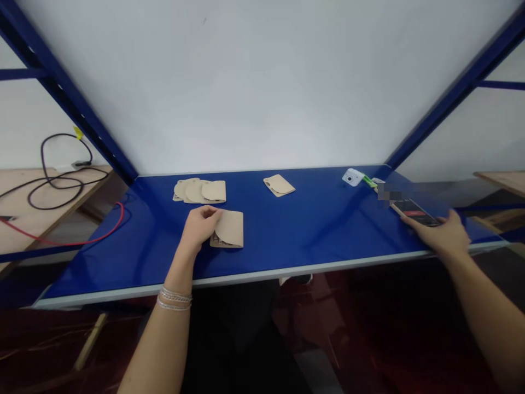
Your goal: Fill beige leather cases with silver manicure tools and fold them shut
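My left hand (200,223) is closed in a pinch at the upper left edge of a folded beige card (231,227). The card lies on the blue table, its curved flap folded over and dark print showing under it. My right hand (445,234) grips the near end of a phone (414,212) at the table's right side, thumb and fingers along its two edges. Part of the phone's screen is red. Behind my left hand lies an overlapping row of several similar folded cards (199,191). Another folded beige card (279,185) rests by itself near the back middle.
A small white card with a camera-like print (351,177) and a green item (368,181) lie at the back right. A red cable (118,219) crosses the table's left end. Black cable (53,180) coils on a wooden surface at left. Blue posts (88,112) flank the table.
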Demonstrator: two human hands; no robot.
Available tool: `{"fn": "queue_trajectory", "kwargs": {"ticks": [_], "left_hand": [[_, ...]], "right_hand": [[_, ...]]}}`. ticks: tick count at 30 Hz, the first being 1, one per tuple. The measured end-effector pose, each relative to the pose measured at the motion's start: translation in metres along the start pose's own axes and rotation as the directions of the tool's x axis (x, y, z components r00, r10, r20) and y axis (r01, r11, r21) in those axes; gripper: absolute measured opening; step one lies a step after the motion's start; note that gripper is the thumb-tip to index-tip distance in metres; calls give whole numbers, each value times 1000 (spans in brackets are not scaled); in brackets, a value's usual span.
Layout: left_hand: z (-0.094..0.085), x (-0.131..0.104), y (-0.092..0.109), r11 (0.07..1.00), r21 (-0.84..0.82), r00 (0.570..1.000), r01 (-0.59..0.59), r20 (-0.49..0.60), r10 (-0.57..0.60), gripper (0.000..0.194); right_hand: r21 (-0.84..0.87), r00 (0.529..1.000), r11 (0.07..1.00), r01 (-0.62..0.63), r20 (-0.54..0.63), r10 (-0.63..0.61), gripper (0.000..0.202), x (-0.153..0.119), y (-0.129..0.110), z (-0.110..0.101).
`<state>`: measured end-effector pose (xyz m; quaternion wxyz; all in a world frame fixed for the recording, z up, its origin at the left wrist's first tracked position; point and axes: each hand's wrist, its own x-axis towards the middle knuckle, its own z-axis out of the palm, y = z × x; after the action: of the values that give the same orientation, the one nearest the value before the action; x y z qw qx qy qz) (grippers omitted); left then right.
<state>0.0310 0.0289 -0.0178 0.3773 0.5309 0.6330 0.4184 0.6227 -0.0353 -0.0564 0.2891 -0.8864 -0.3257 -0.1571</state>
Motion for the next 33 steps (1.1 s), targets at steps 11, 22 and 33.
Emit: {"fn": "queue_trajectory", "kwargs": {"ticks": [11,22,33], "left_hand": [[0,-3,3,1000,-21,1000,3,-10,-3,27],[-1,-5,5,1000,-13,1000,0,0,0,28],[-1,-3,3,1000,-11,1000,-1,-6,1,26]], "right_hand": [[155,997,987,32,-80,-20,91,-9,9,9],[140,992,986,91,-96,-78,91,-10,12,8],[124,1000,992,-11,-11,12,86,-11,6,5]]}}
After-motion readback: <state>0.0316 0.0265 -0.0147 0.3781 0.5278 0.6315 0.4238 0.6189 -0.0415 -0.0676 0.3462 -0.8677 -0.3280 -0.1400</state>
